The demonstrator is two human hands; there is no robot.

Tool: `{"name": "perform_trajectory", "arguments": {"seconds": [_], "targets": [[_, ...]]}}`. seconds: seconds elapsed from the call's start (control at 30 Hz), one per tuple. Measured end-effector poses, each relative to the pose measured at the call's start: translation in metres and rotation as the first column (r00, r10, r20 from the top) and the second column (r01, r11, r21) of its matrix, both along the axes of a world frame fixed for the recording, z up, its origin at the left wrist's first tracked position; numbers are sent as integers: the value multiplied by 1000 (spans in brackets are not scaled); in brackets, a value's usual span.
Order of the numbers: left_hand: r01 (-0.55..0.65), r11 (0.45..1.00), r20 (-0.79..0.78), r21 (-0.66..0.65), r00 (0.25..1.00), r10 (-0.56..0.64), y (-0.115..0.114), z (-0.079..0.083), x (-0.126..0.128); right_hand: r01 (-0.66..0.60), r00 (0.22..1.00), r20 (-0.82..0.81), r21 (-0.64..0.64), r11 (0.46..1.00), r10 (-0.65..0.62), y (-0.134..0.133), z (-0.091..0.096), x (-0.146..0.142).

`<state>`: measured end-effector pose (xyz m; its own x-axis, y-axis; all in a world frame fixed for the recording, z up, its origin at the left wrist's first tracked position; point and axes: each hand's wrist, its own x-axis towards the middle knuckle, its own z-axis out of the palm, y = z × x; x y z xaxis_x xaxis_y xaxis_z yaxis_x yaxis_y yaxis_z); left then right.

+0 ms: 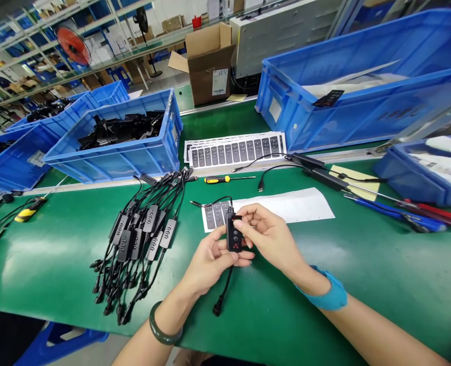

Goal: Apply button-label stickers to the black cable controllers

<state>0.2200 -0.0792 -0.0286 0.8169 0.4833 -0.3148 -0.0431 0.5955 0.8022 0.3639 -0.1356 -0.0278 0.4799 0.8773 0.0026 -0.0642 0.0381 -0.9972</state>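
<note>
My left hand (pixel 213 254) holds a small black in-line controller (pixel 234 234) upright between thumb and fingers. Its face carries a black label with round button symbols and red marks. My right hand (pixel 265 231) is closed in a pinch at the upper end of that label, thumb against the controller's face. From the controller's ends run short black cables, the lower one ending in a round connector (pixel 217 306). Just behind my hands lies a white label sheet (pixel 305 206) with a few dark labels at its left end. Left of my hands, several finished-looking controllers (pixel 149 218) lie heaped with their cables.
Beyond the sheet are a yellow-black screwdriver (pixel 217 179) and stacked label sheets (pixel 235 152). A blue bin (pixel 114 162) of black parts stands back left, a larger blue bin (pixel 362 117) back right. Pens (pixel 400 213) and wired controllers (pixel 320 173) lie at right.
</note>
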Motion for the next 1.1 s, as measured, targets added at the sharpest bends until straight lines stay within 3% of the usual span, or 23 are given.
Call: {"name": "perform_trajectory", "arguments": {"seconds": [0.8,1.1], "targets": [[18,1000,4,9,1000,-18,0,-2,-2,3,1000,-18,2,1000,-3,-1,-1,-1],[2,997,-35,79,999,0,-3,-1,1,38,998,43,-8,999,-38,-1,-5,-1]]}}
